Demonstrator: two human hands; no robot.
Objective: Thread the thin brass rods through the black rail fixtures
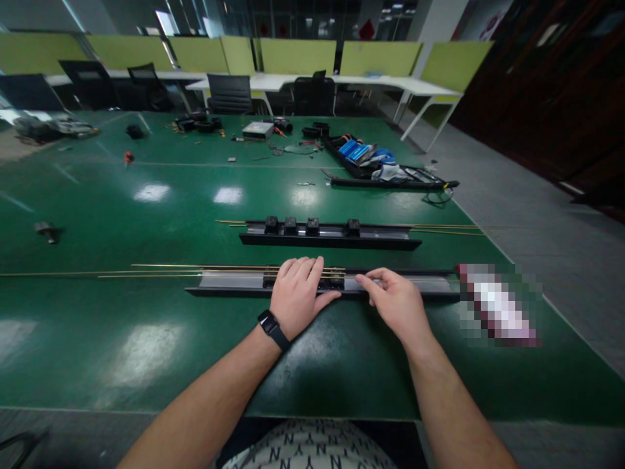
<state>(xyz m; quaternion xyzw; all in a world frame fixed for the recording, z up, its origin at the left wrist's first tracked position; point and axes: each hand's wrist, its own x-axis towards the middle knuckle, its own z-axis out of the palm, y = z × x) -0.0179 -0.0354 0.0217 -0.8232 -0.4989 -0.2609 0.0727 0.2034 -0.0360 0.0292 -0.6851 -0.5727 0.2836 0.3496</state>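
A long black channel (229,293) with a pale inner face lies on the green table in front of me. Black blocks (336,281) sit inside it, and thin brass-coloured rods (166,266) run along it and stick out far to the left. My left hand (297,286), wearing a black watch, lies over the blocks and rods with its fingers stretched out and thumb apart. Just right of the blocks, my right hand (393,299) is closed in a pinch above the channel. Whatever its fingertips hold is too small to make out.
A second black channel (332,242) with several black blocks and rods lies parallel behind. A blurred-out item (498,306) lies at the right end. Farther back are a black tray (342,159) with blue pieces, a silver box (258,130) and a small metal part (46,231).
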